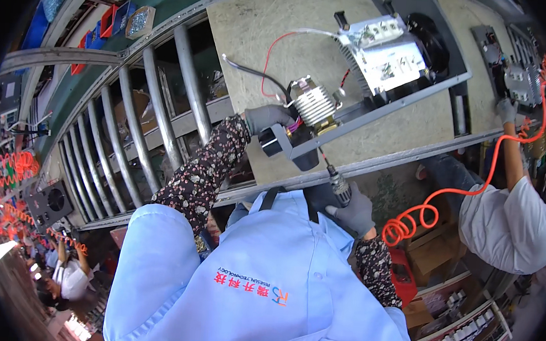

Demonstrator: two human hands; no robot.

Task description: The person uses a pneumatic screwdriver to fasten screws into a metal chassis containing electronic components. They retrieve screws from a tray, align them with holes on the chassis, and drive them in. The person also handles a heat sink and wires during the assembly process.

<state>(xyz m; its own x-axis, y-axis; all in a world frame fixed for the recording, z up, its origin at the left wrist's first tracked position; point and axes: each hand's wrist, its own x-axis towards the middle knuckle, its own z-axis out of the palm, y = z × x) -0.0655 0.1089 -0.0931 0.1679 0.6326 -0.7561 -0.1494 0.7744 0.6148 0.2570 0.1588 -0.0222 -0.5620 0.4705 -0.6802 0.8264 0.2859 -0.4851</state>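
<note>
A grey metal frame (378, 117) lies on the worktable board, tilted across it. Finned silver metal block (314, 105) with coloured wires sits at its left end, and a larger silver heat-sink unit (391, 61) fills its right part. My left hand (269, 117), in a grey glove, grips the frame's left end beside the wires; its fingertips are partly hidden. In my gloved right hand (353, 213) is a power screwdriver (340, 186), whose long bit points up at the frame's near edge. Whether the bit touches a screw cannot be made out.
A metal roller conveyor (153, 118) runs along the left. Small parts bins (109, 21) stand beyond it. An orange coiled air hose (432, 207) hangs at the right, near a co-worker (504, 218) handling a similar unit (521, 83). Cardboard boxes (432, 254) lie below.
</note>
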